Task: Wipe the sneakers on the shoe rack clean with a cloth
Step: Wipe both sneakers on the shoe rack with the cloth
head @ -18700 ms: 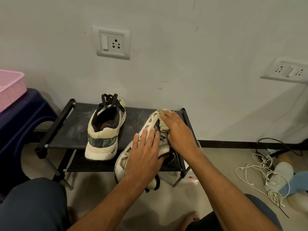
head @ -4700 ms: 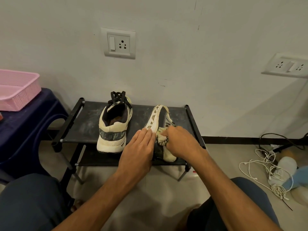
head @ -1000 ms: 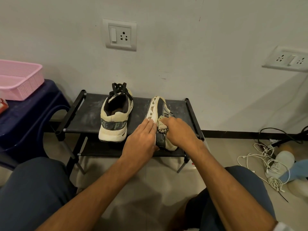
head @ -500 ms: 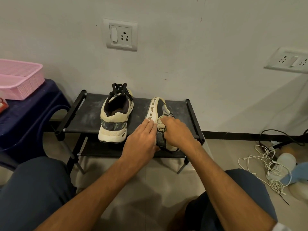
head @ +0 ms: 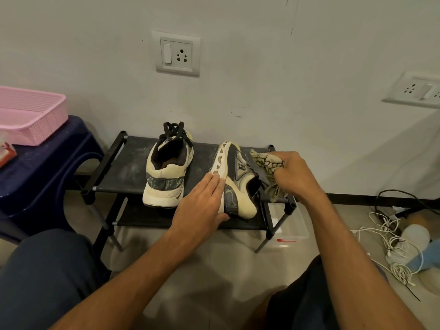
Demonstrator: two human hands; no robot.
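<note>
Two cream sneakers sit on the black shoe rack (head: 123, 173). The left sneaker (head: 166, 172) stands upright, heel toward me, with black laces. The right sneaker (head: 234, 182) is tipped on its side, sole facing left. My left hand (head: 202, 203) lies flat with straight fingers against that sole and props the shoe. My right hand (head: 294, 176) grips a bunched, patterned cloth (head: 267, 163) just right of the shoe, lifted off its upper.
A dark blue stool (head: 45, 163) carrying a pink basket (head: 31, 115) stands left of the rack. Tangled white cables (head: 392, 246) and a pale blue object lie on the floor at right. The wall with sockets is close behind. My knees frame the foreground.
My right hand has drawn the cloth away from the tipped sneaker's side, moving right and up. The left hand has stayed on the sole.
</note>
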